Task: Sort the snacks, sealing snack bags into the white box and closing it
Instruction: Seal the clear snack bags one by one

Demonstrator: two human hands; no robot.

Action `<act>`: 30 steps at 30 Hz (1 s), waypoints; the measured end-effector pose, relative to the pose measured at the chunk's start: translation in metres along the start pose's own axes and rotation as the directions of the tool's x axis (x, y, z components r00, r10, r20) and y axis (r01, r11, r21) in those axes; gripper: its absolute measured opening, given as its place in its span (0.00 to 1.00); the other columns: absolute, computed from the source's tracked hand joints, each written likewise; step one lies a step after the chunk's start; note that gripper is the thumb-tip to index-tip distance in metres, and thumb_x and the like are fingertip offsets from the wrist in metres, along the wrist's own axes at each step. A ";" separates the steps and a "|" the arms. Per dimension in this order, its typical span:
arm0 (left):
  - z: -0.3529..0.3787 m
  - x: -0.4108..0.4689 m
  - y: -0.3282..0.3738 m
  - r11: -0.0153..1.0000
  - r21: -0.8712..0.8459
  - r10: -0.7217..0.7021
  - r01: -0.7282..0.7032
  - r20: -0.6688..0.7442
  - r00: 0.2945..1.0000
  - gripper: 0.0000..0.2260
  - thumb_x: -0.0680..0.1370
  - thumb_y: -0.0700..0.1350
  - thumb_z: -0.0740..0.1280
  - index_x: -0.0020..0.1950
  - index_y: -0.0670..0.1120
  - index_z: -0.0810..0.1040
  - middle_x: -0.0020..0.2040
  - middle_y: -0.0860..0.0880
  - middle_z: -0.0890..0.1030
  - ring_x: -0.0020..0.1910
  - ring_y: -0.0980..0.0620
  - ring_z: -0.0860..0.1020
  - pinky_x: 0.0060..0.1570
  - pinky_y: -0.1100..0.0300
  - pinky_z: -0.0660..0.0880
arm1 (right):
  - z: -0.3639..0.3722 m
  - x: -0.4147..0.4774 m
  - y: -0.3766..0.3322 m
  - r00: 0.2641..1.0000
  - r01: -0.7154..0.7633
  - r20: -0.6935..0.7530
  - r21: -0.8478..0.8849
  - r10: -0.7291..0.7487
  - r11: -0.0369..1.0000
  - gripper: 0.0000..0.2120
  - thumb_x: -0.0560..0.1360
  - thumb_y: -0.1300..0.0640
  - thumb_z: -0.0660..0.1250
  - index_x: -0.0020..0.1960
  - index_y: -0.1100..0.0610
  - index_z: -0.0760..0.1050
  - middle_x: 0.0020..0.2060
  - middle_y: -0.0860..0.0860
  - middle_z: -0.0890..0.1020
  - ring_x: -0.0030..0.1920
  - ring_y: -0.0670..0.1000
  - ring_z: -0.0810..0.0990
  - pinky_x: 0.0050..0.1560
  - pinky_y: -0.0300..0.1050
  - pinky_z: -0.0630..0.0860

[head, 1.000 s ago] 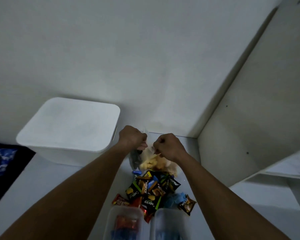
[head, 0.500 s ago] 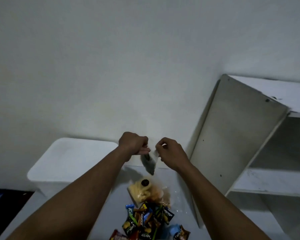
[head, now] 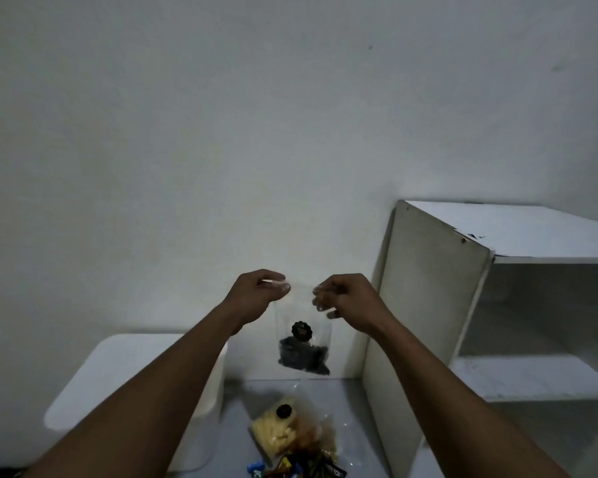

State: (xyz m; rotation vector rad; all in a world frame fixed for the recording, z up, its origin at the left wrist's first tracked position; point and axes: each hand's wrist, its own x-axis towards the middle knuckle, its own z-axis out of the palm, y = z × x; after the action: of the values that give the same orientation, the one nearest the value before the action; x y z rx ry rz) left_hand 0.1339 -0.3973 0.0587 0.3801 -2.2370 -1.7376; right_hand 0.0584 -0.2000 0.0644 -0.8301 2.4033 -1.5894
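Note:
A clear snack bag [head: 302, 343] with dark pieces at its bottom hangs in front of the wall. My left hand [head: 258, 293] pinches its top left corner and my right hand [head: 346, 298] pinches its top right corner. Below it, on the white surface, lies a second clear bag [head: 283, 431] of pale yellow snacks with a dark round sticker. The white box [head: 118, 377] stands at the lower left with its lid on, partly hidden by my left forearm.
A white shelf unit [head: 428, 305] stands close on the right, with an open compartment. Several small colourful snack packets [head: 301, 467] lie at the bottom edge. A plain wall fills the background.
Both hands have lifted the clear bag with dark pieces up off the pile and spread its top apart. The view has tilted upward, so the packets and front containers dropped out of sight.

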 end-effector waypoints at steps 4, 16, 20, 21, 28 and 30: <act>-0.003 -0.002 0.015 0.995 -0.025 0.096 -0.096 0.001 0.995 0.02 0.75 0.43 0.73 0.44 0.45 0.84 0.45 0.49 0.86 0.44 0.52 0.83 0.47 0.55 0.76 | -0.015 0.001 -0.020 0.999 0.020 0.047 -0.065 -0.017 0.998 0.05 0.77 0.61 0.70 0.47 0.62 0.82 0.42 0.56 0.87 0.41 0.50 0.85 0.43 0.46 0.81; -0.013 -0.012 0.053 0.951 0.104 0.284 -0.291 0.076 0.956 0.04 0.76 0.43 0.72 0.46 0.42 0.84 0.41 0.48 0.85 0.38 0.56 0.80 0.43 0.58 0.77 | -0.022 0.007 -0.055 0.989 0.145 0.024 -0.126 -0.144 0.981 0.06 0.75 0.59 0.71 0.42 0.59 0.84 0.39 0.55 0.86 0.40 0.49 0.84 0.45 0.50 0.83; -0.016 -0.008 0.053 0.917 0.224 0.340 -0.329 -0.013 0.940 0.04 0.74 0.44 0.73 0.39 0.47 0.85 0.38 0.47 0.86 0.36 0.54 0.80 0.45 0.53 0.79 | -0.019 0.004 -0.061 0.987 0.143 0.085 -0.097 -0.135 0.985 0.06 0.76 0.58 0.70 0.43 0.59 0.84 0.40 0.55 0.86 0.39 0.47 0.83 0.41 0.44 0.80; -0.016 -0.008 0.053 0.914 0.238 0.341 -0.329 -0.013 0.940 0.04 0.73 0.44 0.73 0.38 0.47 0.85 0.38 0.46 0.86 0.36 0.54 0.80 0.45 0.52 0.79 | -0.017 0.003 -0.061 0.986 0.148 0.088 -0.099 -0.140 0.984 0.06 0.76 0.58 0.70 0.43 0.58 0.84 0.39 0.55 0.86 0.39 0.47 0.82 0.40 0.43 0.80; -0.017 -0.011 0.056 0.959 0.028 0.280 -0.282 0.065 0.958 0.07 0.76 0.43 0.72 0.47 0.39 0.85 0.43 0.42 0.86 0.38 0.54 0.81 0.46 0.56 0.80 | -0.021 0.007 -0.063 0.980 0.198 0.011 -0.132 -0.199 0.971 0.05 0.76 0.59 0.70 0.43 0.58 0.84 0.35 0.50 0.84 0.36 0.46 0.80 0.40 0.43 0.79; -0.020 -0.009 0.058 0.957 0.020 0.287 -0.288 0.028 0.957 0.08 0.76 0.42 0.72 0.46 0.36 0.84 0.42 0.41 0.86 0.38 0.51 0.83 0.48 0.54 0.80 | -0.022 0.008 -0.064 0.978 0.209 0.002 -0.133 -0.211 0.969 0.04 0.76 0.57 0.72 0.45 0.57 0.85 0.36 0.51 0.85 0.37 0.45 0.82 0.40 0.42 0.80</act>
State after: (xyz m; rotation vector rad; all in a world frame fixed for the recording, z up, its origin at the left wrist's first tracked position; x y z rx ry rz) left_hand 0.1480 -0.3976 0.1192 0.0330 -2.2021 -1.5716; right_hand 0.0659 -0.2049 0.1315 -1.1369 2.5248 -1.5190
